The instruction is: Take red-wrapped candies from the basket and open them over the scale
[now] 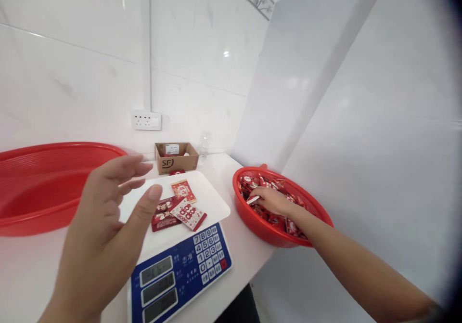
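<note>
My left hand (108, 217) hovers over the left side of the scale's white pan (212, 200), thumb and fingers apart, holding nothing. On the pan lie several small flat packets: a red-and-gold one (184, 191), a white one with red print (188, 214) and dark red ones (164, 219) partly beneath it. My right hand (269, 200) reaches into a red plastic basket (249, 219) full of red packets (265, 181). Its fingers are closed on a small white-edged packet (253, 200); part of the grip is hidden.
The digital scale's blue keypad panel (187, 270) faces me. A larger red basket (36, 222) stands at left. Behind the scale are an open cardboard box (178, 163) and a clear plastic bottle (204, 145). A grey panel (342, 121) borders the table's right.
</note>
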The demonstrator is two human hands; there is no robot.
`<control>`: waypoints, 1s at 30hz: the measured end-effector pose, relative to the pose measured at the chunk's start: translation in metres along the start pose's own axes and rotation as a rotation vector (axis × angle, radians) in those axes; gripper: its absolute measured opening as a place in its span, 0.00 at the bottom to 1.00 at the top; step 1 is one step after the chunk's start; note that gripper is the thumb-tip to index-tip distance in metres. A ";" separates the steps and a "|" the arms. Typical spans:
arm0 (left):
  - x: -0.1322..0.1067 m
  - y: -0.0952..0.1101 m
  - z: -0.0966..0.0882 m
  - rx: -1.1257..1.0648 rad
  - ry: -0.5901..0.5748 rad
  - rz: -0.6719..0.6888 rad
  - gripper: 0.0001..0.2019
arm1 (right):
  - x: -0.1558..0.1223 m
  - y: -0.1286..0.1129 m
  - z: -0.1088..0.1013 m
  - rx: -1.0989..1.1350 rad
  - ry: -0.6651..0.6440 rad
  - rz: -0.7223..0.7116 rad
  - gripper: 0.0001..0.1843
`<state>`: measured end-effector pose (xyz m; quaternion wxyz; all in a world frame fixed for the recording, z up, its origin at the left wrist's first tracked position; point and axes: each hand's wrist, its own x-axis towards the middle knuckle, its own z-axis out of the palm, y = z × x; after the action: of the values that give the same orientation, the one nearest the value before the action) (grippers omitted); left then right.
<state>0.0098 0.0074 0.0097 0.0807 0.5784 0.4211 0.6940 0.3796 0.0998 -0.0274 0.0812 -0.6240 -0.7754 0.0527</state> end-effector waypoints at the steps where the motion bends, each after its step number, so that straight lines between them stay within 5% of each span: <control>1: -0.001 0.005 -0.001 -0.013 -0.011 -0.003 0.19 | 0.001 -0.005 -0.002 0.001 0.049 0.010 0.13; 5: -0.005 0.021 -0.003 -0.124 0.012 -0.001 0.15 | 0.008 -0.036 -0.011 0.067 0.235 -0.002 0.13; 8: -0.007 0.026 -0.004 -0.181 0.030 0.009 0.14 | 0.013 -0.070 -0.010 0.150 0.252 -0.081 0.14; 17: -0.005 0.026 -0.006 -0.180 0.027 0.020 0.12 | 0.022 -0.151 0.037 0.240 -0.148 -0.373 0.44; 22: -0.005 0.028 -0.009 -0.140 0.016 0.014 0.11 | 0.037 -0.183 0.055 0.201 -0.206 -0.419 0.45; 30: -0.006 0.027 -0.010 -0.143 0.022 -0.001 0.11 | 0.054 -0.223 0.055 0.154 -0.174 -0.600 0.42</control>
<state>0.0130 -0.0181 0.0242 0.1174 0.5633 0.3718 0.7285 0.1436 0.1054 -0.0370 0.0735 -0.3528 -0.9225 0.1381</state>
